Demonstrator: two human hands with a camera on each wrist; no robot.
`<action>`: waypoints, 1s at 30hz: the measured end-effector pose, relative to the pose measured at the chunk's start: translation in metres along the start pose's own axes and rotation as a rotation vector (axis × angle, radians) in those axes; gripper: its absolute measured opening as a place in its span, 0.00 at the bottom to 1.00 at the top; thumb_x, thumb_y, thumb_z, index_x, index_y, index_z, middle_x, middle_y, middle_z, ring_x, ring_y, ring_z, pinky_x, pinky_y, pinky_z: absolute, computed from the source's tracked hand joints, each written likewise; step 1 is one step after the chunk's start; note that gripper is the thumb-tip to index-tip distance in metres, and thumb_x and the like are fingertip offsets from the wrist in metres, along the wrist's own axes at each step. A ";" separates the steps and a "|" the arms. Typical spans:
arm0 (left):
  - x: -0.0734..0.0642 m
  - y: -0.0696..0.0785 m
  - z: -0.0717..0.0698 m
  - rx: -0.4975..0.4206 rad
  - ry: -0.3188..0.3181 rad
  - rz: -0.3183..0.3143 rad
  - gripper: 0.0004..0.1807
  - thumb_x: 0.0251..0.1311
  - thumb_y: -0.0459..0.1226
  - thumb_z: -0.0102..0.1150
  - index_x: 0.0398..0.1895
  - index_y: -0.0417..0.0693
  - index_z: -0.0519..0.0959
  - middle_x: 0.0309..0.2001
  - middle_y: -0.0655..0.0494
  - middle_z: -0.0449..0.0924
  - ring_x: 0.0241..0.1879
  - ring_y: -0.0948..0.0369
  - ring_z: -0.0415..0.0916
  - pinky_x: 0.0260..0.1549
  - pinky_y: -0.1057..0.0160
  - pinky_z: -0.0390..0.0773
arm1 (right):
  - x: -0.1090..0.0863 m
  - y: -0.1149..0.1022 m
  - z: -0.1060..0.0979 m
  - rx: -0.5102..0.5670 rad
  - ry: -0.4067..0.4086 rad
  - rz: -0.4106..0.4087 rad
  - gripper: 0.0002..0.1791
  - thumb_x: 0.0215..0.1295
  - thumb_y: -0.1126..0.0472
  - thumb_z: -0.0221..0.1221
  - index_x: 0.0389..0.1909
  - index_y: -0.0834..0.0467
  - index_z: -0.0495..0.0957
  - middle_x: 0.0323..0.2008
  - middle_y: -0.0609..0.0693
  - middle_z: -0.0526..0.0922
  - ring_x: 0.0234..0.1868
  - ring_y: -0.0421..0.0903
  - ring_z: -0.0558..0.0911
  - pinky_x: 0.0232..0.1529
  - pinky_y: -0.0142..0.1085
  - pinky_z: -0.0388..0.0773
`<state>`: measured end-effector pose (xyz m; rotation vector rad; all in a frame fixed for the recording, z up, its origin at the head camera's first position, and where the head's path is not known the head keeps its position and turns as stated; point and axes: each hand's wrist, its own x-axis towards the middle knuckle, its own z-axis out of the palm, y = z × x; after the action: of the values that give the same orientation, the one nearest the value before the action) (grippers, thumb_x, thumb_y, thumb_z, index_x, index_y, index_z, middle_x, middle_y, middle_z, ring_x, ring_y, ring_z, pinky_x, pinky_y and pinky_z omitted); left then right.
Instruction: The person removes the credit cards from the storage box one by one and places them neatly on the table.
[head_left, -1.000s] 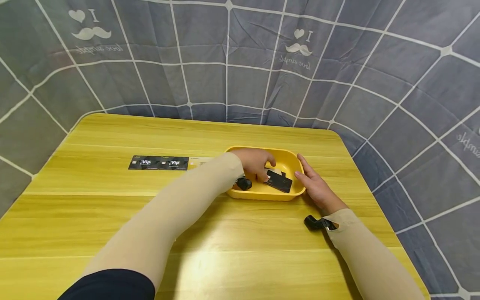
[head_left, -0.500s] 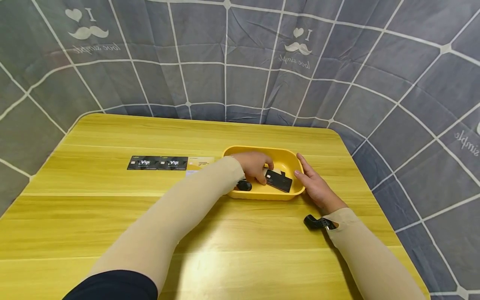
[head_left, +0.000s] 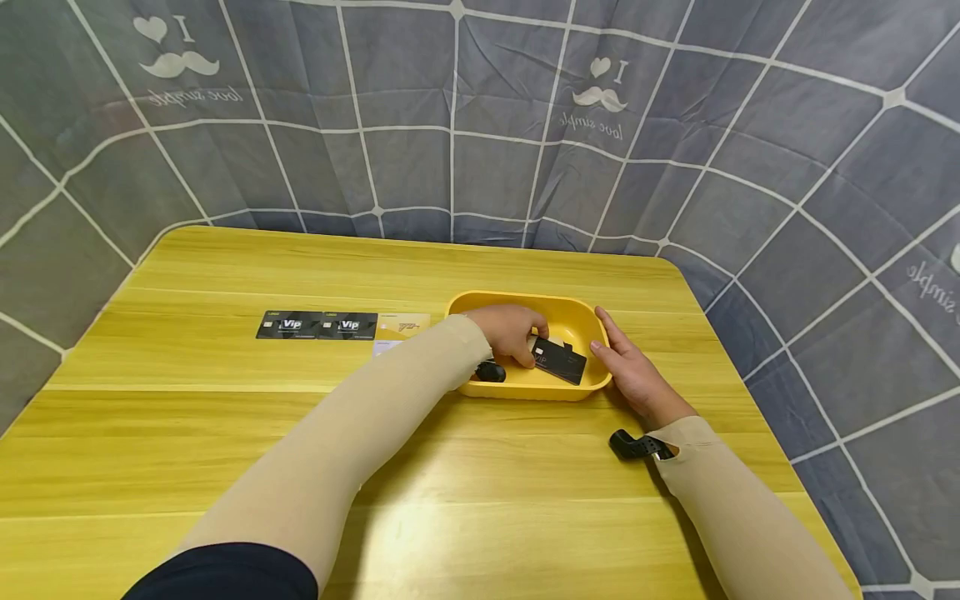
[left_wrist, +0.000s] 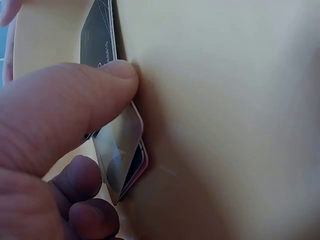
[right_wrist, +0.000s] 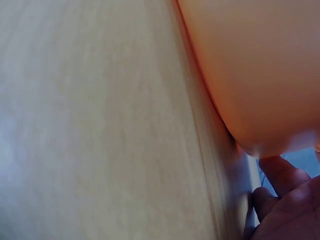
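In the head view, my left hand point(head_left: 508, 331) reaches into a yellow plastic box point(head_left: 517, 392) and pinches at a small pile of bank cards. A black card marked VIP point(head_left: 558, 362) lies on top, slanting down to the right. The left wrist view has the thumb point(left_wrist: 112, 77) across the dark card point(left_wrist: 95, 42), with curled fingers at the pile's other side. Lower in the pile, a pale card point(left_wrist: 120, 145) and a dark, pink-edged one stick out. My right hand point(head_left: 636, 375) holds the box's right end, its thumb at the rim and fingers along the outside wall point(right_wrist: 265, 100).
Two black Vip cards point(head_left: 288, 325) lie side by side left of the box, followed by a gold card point(head_left: 403, 325). A pale card point(head_left: 384, 346) below it is partly behind my left sleeve. The wooden table point(head_left: 225, 433) meets a grey checked curtain point(head_left: 495, 167) behind.
My left hand stays at the cards in the box, with only slight finger movement. The left forearm has shifted a little, uncovering more of the gold card and the pale card.
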<state>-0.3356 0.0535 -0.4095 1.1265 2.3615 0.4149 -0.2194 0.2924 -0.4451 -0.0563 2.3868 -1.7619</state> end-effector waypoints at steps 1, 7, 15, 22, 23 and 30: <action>0.000 0.000 0.000 0.001 0.002 0.002 0.31 0.60 0.44 0.73 0.68 0.55 0.77 0.51 0.54 0.80 0.46 0.56 0.74 0.47 0.62 0.72 | 0.000 0.000 0.000 0.002 -0.002 0.001 0.40 0.86 0.53 0.45 0.87 0.44 0.33 0.87 0.51 0.36 0.86 0.57 0.45 0.68 0.26 0.69; -0.002 0.001 0.000 0.006 0.013 0.017 0.31 0.60 0.44 0.73 0.68 0.53 0.77 0.51 0.53 0.80 0.47 0.56 0.74 0.47 0.62 0.72 | 0.000 0.000 -0.001 -0.006 0.001 0.008 0.39 0.86 0.53 0.44 0.87 0.41 0.34 0.87 0.50 0.35 0.86 0.56 0.44 0.72 0.33 0.66; -0.002 0.002 0.000 0.002 0.018 0.016 0.31 0.60 0.44 0.73 0.67 0.53 0.77 0.51 0.54 0.80 0.47 0.56 0.74 0.47 0.63 0.72 | 0.000 -0.001 -0.002 -0.006 0.002 0.011 0.39 0.86 0.53 0.44 0.87 0.40 0.34 0.87 0.50 0.35 0.86 0.56 0.44 0.69 0.28 0.68; -0.003 0.002 -0.001 0.001 0.020 0.020 0.31 0.60 0.44 0.73 0.67 0.53 0.77 0.50 0.53 0.80 0.46 0.56 0.74 0.47 0.63 0.72 | -0.001 -0.003 -0.001 -0.019 -0.004 0.012 0.39 0.87 0.52 0.44 0.86 0.39 0.34 0.87 0.48 0.34 0.86 0.55 0.43 0.77 0.41 0.61; -0.003 0.002 -0.001 0.000 0.019 0.020 0.31 0.60 0.44 0.73 0.67 0.53 0.77 0.50 0.53 0.80 0.46 0.56 0.74 0.46 0.63 0.72 | -0.001 -0.003 -0.001 -0.019 -0.004 0.013 0.39 0.87 0.52 0.44 0.86 0.39 0.34 0.87 0.48 0.33 0.86 0.55 0.43 0.77 0.42 0.60; -0.003 0.002 0.000 -0.004 0.017 0.020 0.31 0.60 0.44 0.73 0.67 0.53 0.77 0.50 0.53 0.80 0.46 0.56 0.74 0.45 0.63 0.72 | -0.001 -0.003 -0.002 -0.017 -0.006 0.010 0.39 0.86 0.52 0.44 0.86 0.39 0.33 0.87 0.48 0.33 0.86 0.55 0.42 0.78 0.48 0.56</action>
<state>-0.3329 0.0518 -0.4073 1.1505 2.3646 0.4382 -0.2193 0.2932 -0.4422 -0.0522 2.3937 -1.7346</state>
